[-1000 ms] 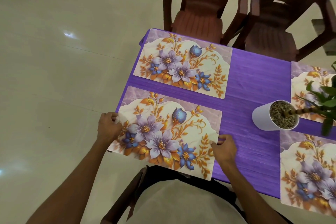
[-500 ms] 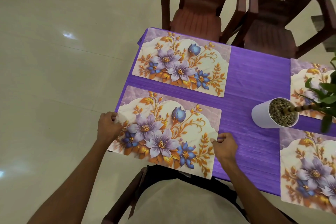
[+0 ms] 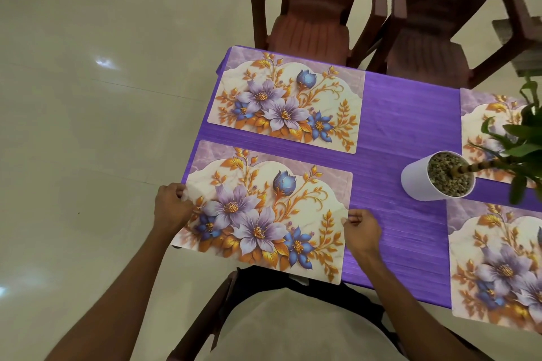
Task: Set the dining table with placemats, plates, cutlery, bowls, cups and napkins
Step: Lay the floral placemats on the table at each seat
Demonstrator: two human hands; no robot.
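Note:
A floral placemat (image 3: pixel 264 214) lies at the near left corner of the purple table (image 3: pixel 396 132), its near edge overhanging the table. My left hand (image 3: pixel 171 206) pinches its left edge and my right hand (image 3: pixel 362 228) pinches its right edge. A second matching placemat (image 3: pixel 289 105) lies flat beyond it at the far left corner. Two more placemats sit on the right, the far right placemat (image 3: pixel 484 120) partly under plant leaves and the near right placemat (image 3: pixel 495 267) cut off by the frame.
A white pot (image 3: pixel 419 182) with pebbles and a green plant (image 3: pixel 525 132) stands mid-table. Two brown plastic chairs, the left chair (image 3: pixel 311 23) and the right chair (image 3: pixel 434 38), face the far side. Another chair (image 3: pixel 202 319) is below me. Glossy floor lies to the left.
The near placemat has shifted very slightly under both hands; my grip on its two side edges is unchanged.

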